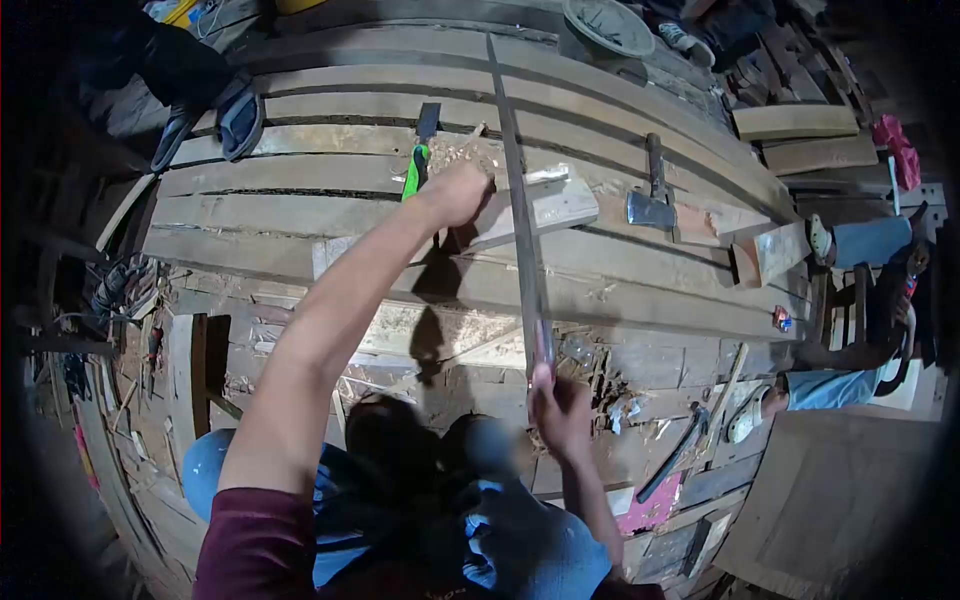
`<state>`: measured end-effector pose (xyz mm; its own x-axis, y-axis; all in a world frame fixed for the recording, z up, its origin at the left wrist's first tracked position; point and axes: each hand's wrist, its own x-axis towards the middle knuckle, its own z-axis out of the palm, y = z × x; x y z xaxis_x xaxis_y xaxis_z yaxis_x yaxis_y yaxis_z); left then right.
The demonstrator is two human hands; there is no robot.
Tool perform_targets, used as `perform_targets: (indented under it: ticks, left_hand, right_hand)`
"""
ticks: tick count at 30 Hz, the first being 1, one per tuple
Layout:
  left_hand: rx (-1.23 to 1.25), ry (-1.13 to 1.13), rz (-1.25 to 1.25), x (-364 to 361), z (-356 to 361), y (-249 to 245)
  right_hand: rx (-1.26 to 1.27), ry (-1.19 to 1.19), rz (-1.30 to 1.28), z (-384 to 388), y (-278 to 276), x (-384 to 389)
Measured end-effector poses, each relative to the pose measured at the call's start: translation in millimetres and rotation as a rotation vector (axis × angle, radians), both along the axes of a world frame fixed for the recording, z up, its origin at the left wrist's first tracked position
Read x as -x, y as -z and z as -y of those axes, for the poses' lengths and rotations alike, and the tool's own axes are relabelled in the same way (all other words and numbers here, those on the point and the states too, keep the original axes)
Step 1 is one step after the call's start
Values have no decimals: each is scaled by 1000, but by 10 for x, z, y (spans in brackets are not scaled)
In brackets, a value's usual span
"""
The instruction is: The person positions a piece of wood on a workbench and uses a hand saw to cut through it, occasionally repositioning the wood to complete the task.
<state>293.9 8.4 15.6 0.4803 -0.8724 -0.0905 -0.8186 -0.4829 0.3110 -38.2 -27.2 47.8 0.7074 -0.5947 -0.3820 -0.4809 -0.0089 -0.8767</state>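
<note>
A long, narrow dark blade, which looks like a saw (520, 210), slants across the wooden block. My right hand (560, 410) is closed around its handle end, low in the head view. My left hand (460, 193) is closed at the left part of the pale wooden block (565, 205), against the planks; its fingertips are partly hidden. Just beyond that hand lies a tool with a green handle (416, 170) and a flat dark blade, apparently a chisel. Wood chips (465, 150) are scattered around it.
A hatchet (652, 208) rests on the planks (280, 215) to the right, near wood offcuts (775, 250). A curved dark tool (675, 450) lies lower right. Other people's feet show at the upper left (240, 118) and right (748, 415). A pale bucket (610, 28) stands at the back.
</note>
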Motion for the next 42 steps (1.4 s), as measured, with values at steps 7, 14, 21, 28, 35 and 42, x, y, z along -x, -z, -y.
perform_targets:
  ticks: [7, 14, 21, 28, 35, 42]
  left_hand:
    - [137, 16, 27, -107, 12, 254]
    - [114, 2, -25, -74, 10, 171]
    - [162, -69, -80, -136, 38, 79]
    - [200, -22, -14, -112, 29, 195]
    - [100, -59, -49, -184, 50, 194]
    - [69, -245, 136, 15, 108, 170]
  right_hand:
    - [-196, -196, 376, 334, -332, -734]
    - [-21, -146, 549, 297, -45, -683]
    - [249, -232, 398, 189, 156, -269]
    - [245, -99, 434, 154, 20, -608]
    - [356, -151, 484, -3, 247, 74]
    - [252, -84, 430, -123, 59, 82]
